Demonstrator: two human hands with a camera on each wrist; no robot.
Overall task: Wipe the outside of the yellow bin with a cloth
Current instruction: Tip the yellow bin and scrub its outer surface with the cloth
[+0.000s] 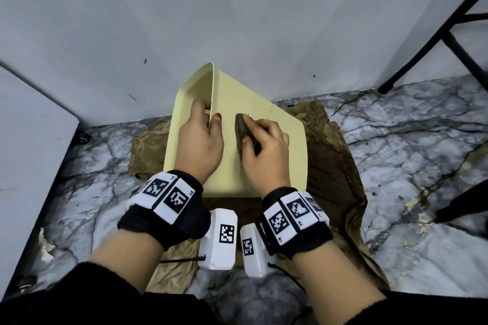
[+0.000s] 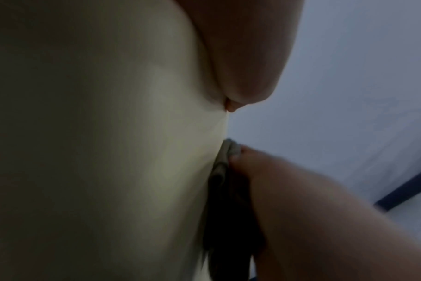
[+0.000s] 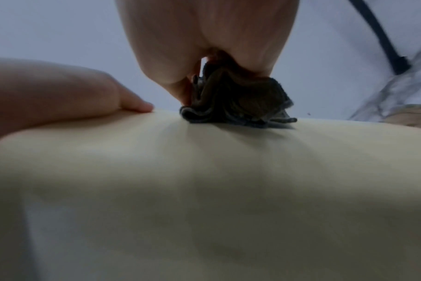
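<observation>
Head view, working from the wrists outward: the wiping itself looks to be the step in hand, with the yellow bin (image 1: 264, 163) tipped on its side on a brown sheet (image 1: 340, 182) spread over the marble-patterned floor (image 1: 412, 145), close to the grey wall (image 1: 237, 8). The right hand (image 1: 264, 148) has its fingers curled round a bunched dark cloth (image 1: 241, 137) and presses it against the bin's upturned outer face, near the middle (the right wrist view shows the wad flattened where it meets the plastic). The left hand (image 1: 202, 137) steadies the bin, thumb on the outer face and fingers hooked over the rim edge (image 1: 211, 92) into the opening. Small dark specks (image 1: 266, 112) sit on the face beyond the cloth, toward the wall. The next move, I judge, calls for sweeping the cloth outward over those specks with firm pressure, while the left hand's grip stops the bin from sliding on the sheet.
</observation>
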